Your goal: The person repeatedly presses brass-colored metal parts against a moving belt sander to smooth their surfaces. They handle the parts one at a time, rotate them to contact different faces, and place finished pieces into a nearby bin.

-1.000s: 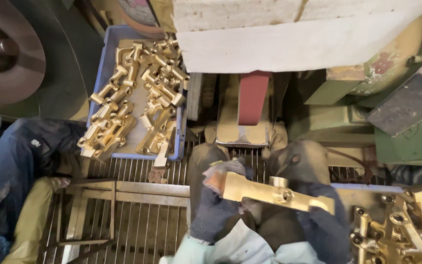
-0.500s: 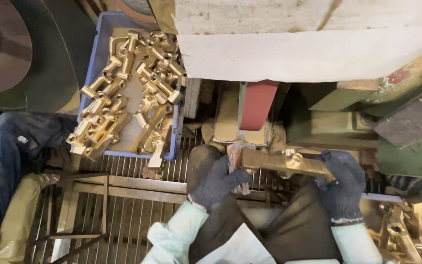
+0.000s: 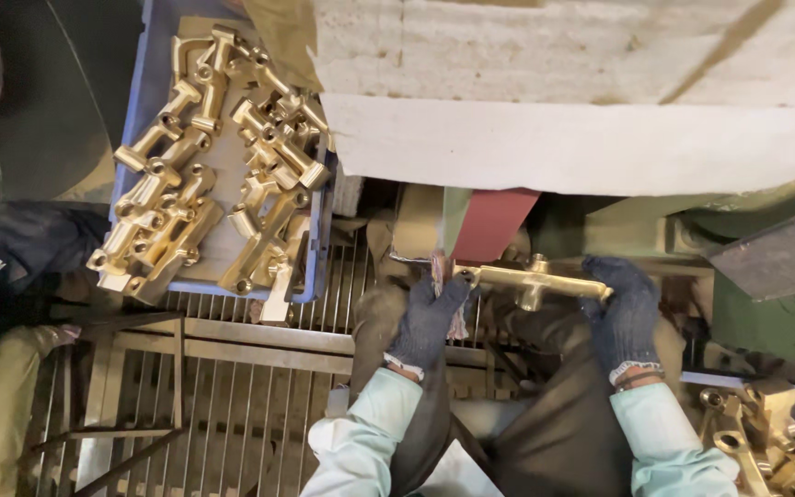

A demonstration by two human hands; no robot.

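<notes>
A long brass fitting point(image 3: 531, 280) lies crosswise between my two gloved hands, held just under the red sanding belt point(image 3: 491, 224) of a machine. My left hand point(image 3: 430, 317), in a dark knit glove, grips its left end close to the belt's lower edge. My right hand point(image 3: 624, 308), gloved the same way, closes around its right end. Both sleeves are pale green. Whether the fitting touches the belt I cannot tell.
A blue tray point(image 3: 138, 106) at the upper left holds several brass fittings point(image 3: 213, 175). More brass parts point(image 3: 761, 433) pile at the lower right. A metal grate point(image 3: 232, 387) runs below. Another person's dark sleeve point(image 3: 11, 258) is at the left edge. A pale cover point(image 3: 581, 83) spans the machine's top.
Both hands have carried the brass fitting up from near my lap to the red belt's lower edge. My view has shifted forward toward the machine.
</notes>
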